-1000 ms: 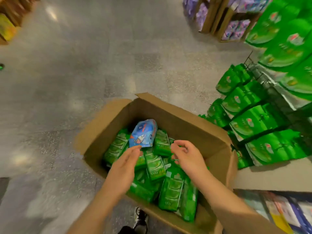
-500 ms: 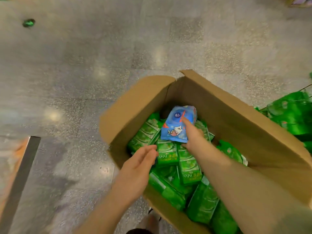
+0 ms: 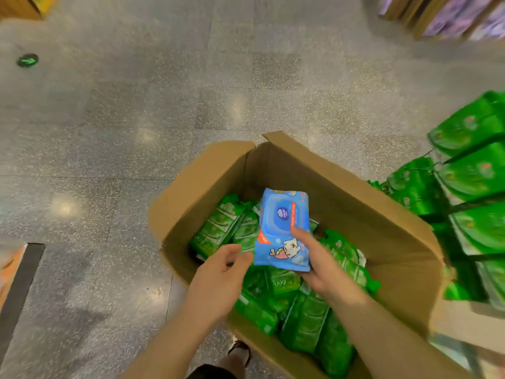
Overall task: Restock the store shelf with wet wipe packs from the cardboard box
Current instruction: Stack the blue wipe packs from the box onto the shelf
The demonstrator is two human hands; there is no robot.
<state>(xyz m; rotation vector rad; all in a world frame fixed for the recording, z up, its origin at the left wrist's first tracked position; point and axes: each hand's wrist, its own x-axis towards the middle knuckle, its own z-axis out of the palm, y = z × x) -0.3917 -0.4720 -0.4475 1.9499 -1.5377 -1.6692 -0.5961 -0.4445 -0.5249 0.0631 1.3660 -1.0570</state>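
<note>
An open cardboard box stands on the floor, filled with several green wet wipe packs. My right hand grips a blue wet wipe pack by its lower right edge and holds it above the green packs. My left hand hovers just left of the blue pack with loosely curled fingers, holding nothing. More green packs fill the store shelf on the right.
Speckled grey floor spreads left and beyond the box. A green arrow sticker lies far left. Shelves of purple goods stand at top right. My shoe is below the box. A dark-edged display base sits at left.
My right hand has lifted the blue pack out of the pile and toward me. My left hand has risen beside it. The view has swung, showing the shelf again.
</note>
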